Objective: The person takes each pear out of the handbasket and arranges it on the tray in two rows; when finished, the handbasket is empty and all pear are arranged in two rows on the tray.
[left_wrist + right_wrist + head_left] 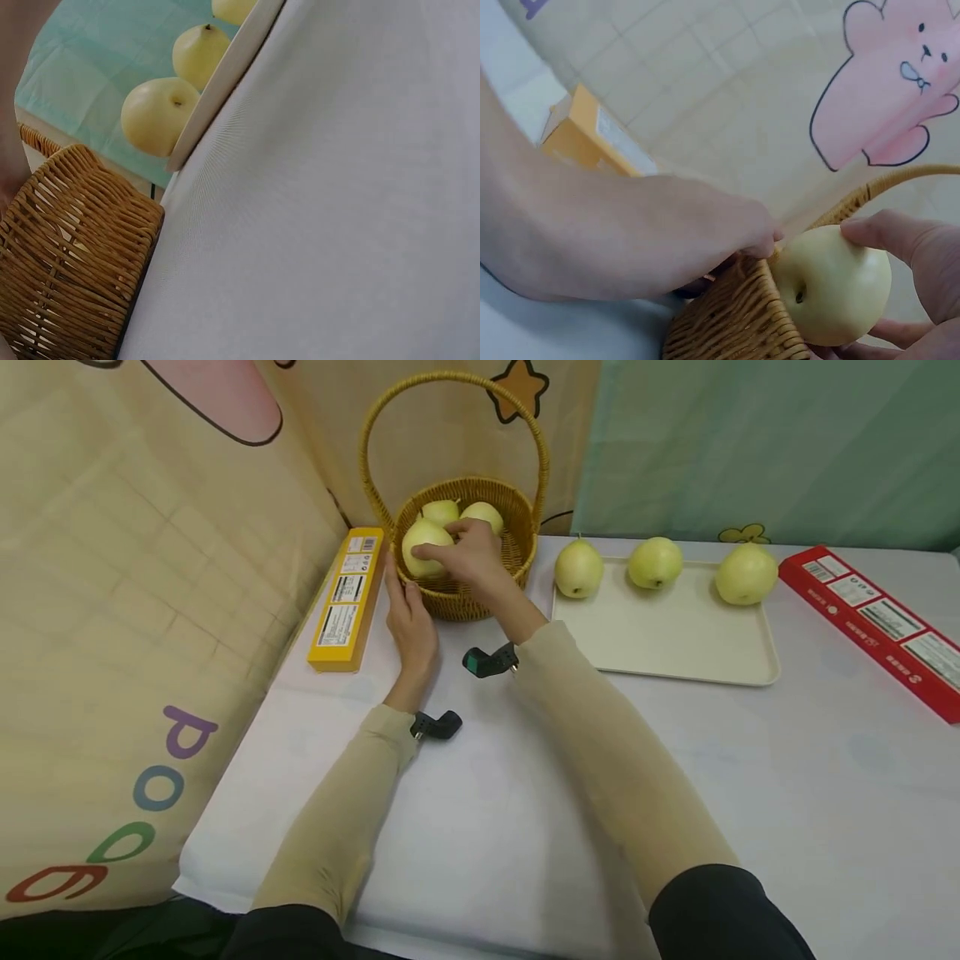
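Note:
A yellow-green pear is at the near left of the wicker basket, by the rim. My right hand holds this pear; in the right wrist view the thumb lies on top of the pear and fingers are below it. My left hand rests against the basket's outer left side, fingers extended along it. Two more pears, one at the back and one to the right, lie inside. The left wrist view shows the woven wall; the left hand is mostly hidden there.
Right of the basket, three pears sit along the back of a cream tray. A yellow box lies left of the basket, and a red box lies beyond the tray. The basket's tall handle arches overhead; curtains stand behind.

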A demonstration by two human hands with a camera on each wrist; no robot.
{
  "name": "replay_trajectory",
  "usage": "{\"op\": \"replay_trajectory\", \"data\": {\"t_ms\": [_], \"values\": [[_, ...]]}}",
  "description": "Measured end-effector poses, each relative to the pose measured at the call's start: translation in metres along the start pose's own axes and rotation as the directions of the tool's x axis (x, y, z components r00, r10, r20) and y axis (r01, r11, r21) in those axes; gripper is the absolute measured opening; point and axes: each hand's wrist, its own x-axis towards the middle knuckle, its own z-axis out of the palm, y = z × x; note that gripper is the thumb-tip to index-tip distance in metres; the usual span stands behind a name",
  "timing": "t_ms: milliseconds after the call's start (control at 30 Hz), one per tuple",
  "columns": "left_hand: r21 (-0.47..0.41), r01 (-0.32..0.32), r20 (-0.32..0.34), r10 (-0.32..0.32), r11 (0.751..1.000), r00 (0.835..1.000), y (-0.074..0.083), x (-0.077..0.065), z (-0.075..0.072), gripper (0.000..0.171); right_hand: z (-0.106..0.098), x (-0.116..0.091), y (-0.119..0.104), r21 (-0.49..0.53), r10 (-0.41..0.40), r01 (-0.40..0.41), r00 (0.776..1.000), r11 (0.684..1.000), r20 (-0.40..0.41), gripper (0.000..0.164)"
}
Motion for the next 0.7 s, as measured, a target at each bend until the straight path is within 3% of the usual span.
{"op": "replay_trajectory", "data": {"t_ms": [333,700], "values": [[0.016,0.008,0.000,-0.008,1.000,1.000,-0.001,-0.001,0.000,0.056,-0.033,-0.043,0.001,0.122,-0.053,0.055,0.998,0.991,-0.024,0.074],[0.016,0.007,-0.014,-0.007,1.000,1.000,-0.001,0.001,-0.006,0.056,-0.063,-0.086,0.019,0.116,-0.061,0.066,0.997,0.991,-0.044,0.064]]}}
